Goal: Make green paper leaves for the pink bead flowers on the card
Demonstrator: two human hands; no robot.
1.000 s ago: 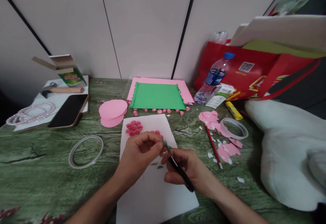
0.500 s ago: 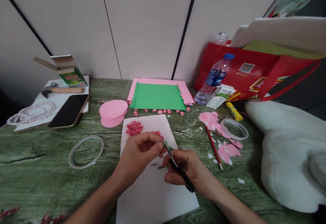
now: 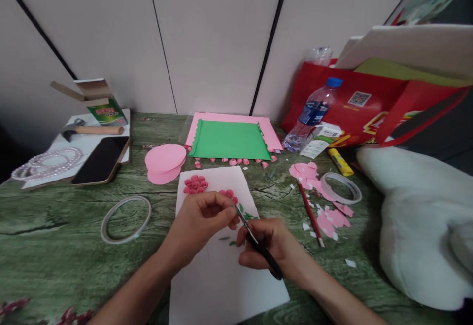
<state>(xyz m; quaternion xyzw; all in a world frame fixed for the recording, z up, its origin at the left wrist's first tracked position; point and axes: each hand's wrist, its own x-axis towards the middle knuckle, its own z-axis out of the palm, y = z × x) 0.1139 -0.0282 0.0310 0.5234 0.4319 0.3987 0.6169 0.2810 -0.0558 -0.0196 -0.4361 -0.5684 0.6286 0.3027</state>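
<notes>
Over the white paper sheet [image 3: 225, 285], my right hand [image 3: 271, 243] grips a pair of scissors [image 3: 264, 253] with black handles, blades pointing up and left. Their tips reach the fingertips of my left hand [image 3: 203, 221], which is pinched closed; whatever it holds is hidden or too small to make out. Beyond my hands, a cluster of pink paper roses [image 3: 195, 184] lies at the sheet's top left. More pink roses [image 3: 229, 195] show just past my left fingers. Small green paper leaves [image 3: 248, 215] lie beside the scissors.
Left are a tape roll [image 3: 125, 220], pink paper circles [image 3: 165, 160], a phone [image 3: 101, 160] and a hammer [image 3: 98, 130]. Green paper [image 3: 231, 140] lies at the back. Right are a pencil [image 3: 311, 211], pink scraps [image 3: 334, 219], a bottle [image 3: 312, 113], a red bag [image 3: 343, 98] and a white plush [image 3: 421, 236].
Both hands stay almost in place, the scissor tips still at my left fingertips. The scissor blades look slightly shifted, and the whole view has moved a little.
</notes>
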